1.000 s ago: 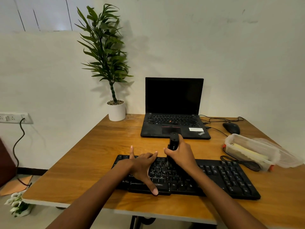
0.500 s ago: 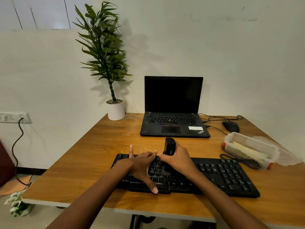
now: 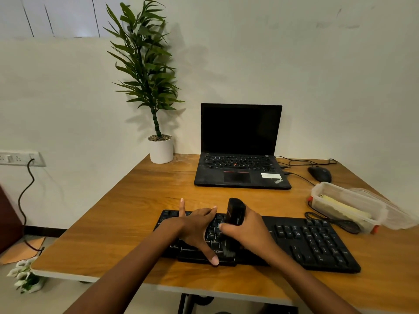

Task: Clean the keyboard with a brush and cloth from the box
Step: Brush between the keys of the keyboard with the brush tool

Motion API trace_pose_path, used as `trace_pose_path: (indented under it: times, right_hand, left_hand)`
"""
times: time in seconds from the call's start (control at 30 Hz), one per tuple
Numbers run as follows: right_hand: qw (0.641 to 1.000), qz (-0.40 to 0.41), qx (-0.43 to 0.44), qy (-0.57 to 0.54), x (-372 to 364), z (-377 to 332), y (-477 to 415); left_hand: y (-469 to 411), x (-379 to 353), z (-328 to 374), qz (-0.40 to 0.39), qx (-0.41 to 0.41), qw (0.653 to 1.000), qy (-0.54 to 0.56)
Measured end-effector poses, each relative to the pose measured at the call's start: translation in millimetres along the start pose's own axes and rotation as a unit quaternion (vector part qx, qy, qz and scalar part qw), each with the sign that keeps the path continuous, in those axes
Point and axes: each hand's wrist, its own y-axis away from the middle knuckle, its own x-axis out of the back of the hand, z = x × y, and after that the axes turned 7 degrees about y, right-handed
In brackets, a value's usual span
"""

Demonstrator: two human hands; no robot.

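Wooden desk (image 3: pixel 136 223), keyboard (image 3: pixel 317 241) at near edge. Our left hand (image 3: pixel 197 227) lies spread flat on it; right hand (image 3: pixel 251 232) grips the brush (image 3: pixel 235 211) by its handle. We judge the brush light, rigid, soft-bristled.

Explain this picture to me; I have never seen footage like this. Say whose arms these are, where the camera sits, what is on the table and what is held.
There is no machine here: a person wears a camera on the head, looking forward and down, so the two arms reaching in from below are that person's own. The one view shows a wooden table. Nearest lies a black keyboard. The left hand rests on it with fingers spread flat. The right hand grips a black brush, bristles down on the keys. Farther back stand an open laptop with a dark screen, a potted plant and a mouse. At the right is an open clear plastic box with something yellow inside, probably the cloth.
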Motion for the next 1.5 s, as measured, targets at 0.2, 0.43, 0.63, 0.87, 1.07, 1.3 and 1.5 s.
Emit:
trace_pose_path:
  times: [0.2,0.43,0.63,0.87,1.07,1.3,1.5]
  right_hand:
    - [0.990,0.122,-0.006,0.069,3,13,-57]
    - [0.999,0.040,0.013,0.029,-10,-1,-4]
    - [0.999,0.036,-0.026,0.022,-3,-3,-24]
    - [0.979,0.156,0.013,0.128,-16,0,-39]
    - [1.000,0.014,-0.004,0.025,-18,-12,16]
    - [0.990,0.122,-0.012,0.077,-13,-3,-43]
    - [0.985,0.113,0.024,0.126,-24,-6,-33]
  left_hand:
    - [0,0,0,0.002,0.005,1.000,0.003]
    - [-3,-2,-3,0.002,-0.001,1.000,0.003]
    - [-3,-1,-3,0.002,0.000,1.000,0.005]
    - [-2,-1,-1,0.006,0.001,1.000,0.003]
    - [-7,-4,-7,0.002,-0.015,1.000,0.014]
    - [0,0,-1,-0.003,0.003,1.000,0.029]
    - [3,3,2,-0.003,-0.013,0.999,0.036]
